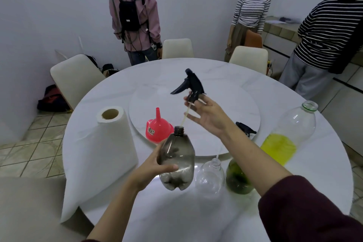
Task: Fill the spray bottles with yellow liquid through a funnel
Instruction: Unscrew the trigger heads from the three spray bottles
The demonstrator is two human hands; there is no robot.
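My left hand point(155, 169) grips a smoky grey spray bottle point(177, 161) above the white table, its neck uncapped. My right hand point(208, 117) pinches a black spray head point(189, 83) raised above that bottle; its pale dip tube point(184, 117) still reaches into the neck. A red funnel point(158, 128) lies mouth-down on the turntable. A clear bottle point(211, 176) and a green bottle point(236, 178) stand near the front. The tall clear bottle point(288, 133) at right holds yellow liquid point(279, 148) and is uncapped.
A paper towel roll point(110, 139) stands at left with a sheet hanging over the table point(196, 218) edge. Another black spray head point(245, 128) lies on the turntable point(225, 102). Chairs point(74, 78) ring the far side. Three people stand beyond, the nearest point(322, 45) at right.
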